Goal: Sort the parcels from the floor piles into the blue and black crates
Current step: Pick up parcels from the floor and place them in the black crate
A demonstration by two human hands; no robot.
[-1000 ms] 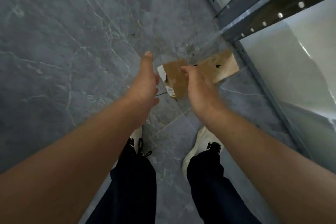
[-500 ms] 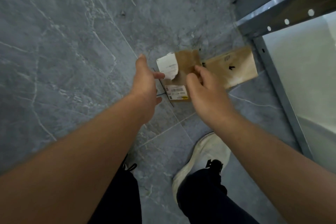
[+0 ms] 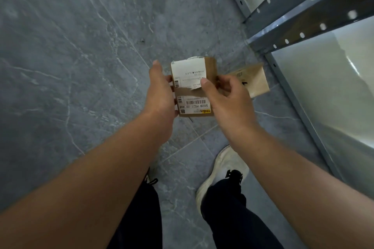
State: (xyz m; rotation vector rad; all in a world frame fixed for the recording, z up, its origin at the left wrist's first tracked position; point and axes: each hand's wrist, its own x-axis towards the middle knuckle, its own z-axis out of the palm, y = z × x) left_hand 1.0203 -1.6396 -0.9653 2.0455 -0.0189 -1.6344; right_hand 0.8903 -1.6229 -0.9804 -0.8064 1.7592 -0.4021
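1. Now the parcel is up off the floor, held in front of the person with its labelled face toward the camera.
2. The left hand grips its left edge. The right hand pinches the right edge, thumb on the torn white label.
3. Its long axis runs away from the body, with one hand on each long side, so neither is nearer.
4. Neither crate is in view, so I cannot tell which way the drop lies or what the crates hold.
5. A second parcel lies on the floor just beyond the right hand, beside the metal rack.
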